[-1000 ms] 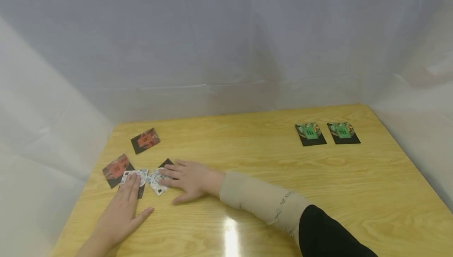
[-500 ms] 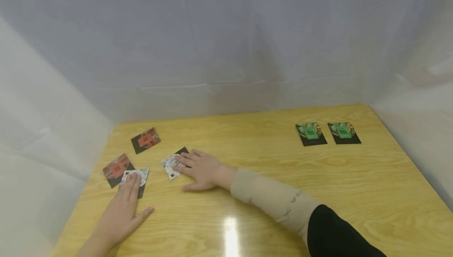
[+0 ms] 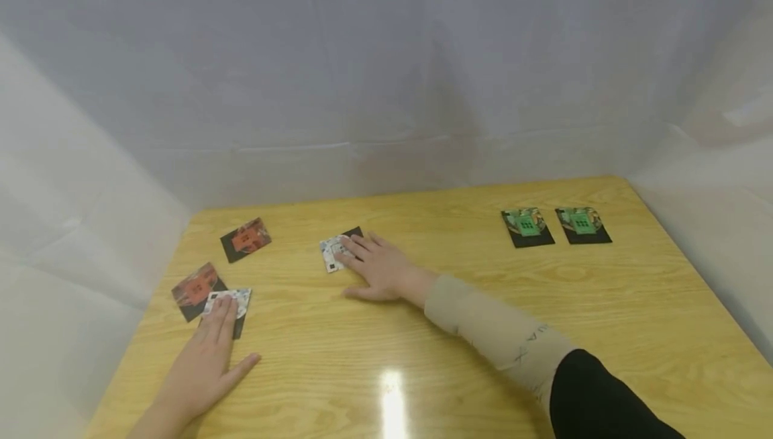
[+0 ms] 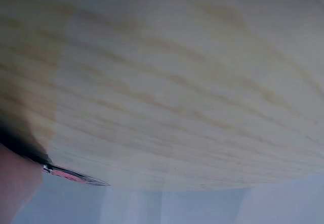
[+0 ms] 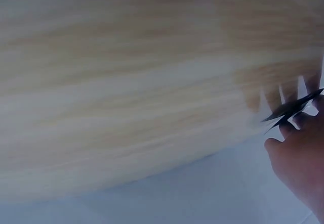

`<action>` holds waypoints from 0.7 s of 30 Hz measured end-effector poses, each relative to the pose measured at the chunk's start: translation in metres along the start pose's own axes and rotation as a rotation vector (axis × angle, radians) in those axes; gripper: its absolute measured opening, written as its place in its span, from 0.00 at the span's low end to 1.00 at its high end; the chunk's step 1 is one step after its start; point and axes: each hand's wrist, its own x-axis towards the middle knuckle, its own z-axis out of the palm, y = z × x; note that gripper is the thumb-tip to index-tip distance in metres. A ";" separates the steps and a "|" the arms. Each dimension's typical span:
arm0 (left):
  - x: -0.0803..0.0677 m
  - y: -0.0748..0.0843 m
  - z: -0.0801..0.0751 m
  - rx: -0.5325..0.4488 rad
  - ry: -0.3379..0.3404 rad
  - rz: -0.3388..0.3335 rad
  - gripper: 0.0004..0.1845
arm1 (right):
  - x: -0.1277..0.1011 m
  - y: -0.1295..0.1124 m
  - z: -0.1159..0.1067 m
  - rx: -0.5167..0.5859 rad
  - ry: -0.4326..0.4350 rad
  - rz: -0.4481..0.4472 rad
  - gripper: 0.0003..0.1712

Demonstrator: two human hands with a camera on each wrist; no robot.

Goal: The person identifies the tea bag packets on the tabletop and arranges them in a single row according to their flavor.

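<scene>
Nearest, the left hand lay flat on the bench, thumb spread wide, the other fingers straight and close together. Their tips rested on a white card, pressing but not pinching it. This card met a corner of the left red card; whether it overlapped, I could not tell.

Farther on, the right hand, fingers straight and fanned wide, rested on another white card, its black end partly showing beyond them. Over the past second this card had slid from just beside the left-hand one, forward and to the right, under those fingers. The left hand and its card had stayed put. The white cards were thus well apart, and the work seemed to be in mid-slide: one card held still, the other shifted by touch alone.

Behind lay the far red card, untouched, and well to the right two green cards, side by side with a gap between.
</scene>
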 end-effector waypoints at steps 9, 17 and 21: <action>0.000 0.001 0.000 -0.003 -0.002 0.001 0.54 | -0.025 0.030 0.001 0.033 0.022 0.099 0.48; 0.000 0.000 0.001 0.002 -0.004 0.006 0.54 | -0.044 0.043 0.006 0.034 0.015 0.206 0.50; 0.000 0.000 0.001 -0.001 -0.002 0.000 0.54 | -0.055 0.047 0.007 0.018 0.024 0.238 0.50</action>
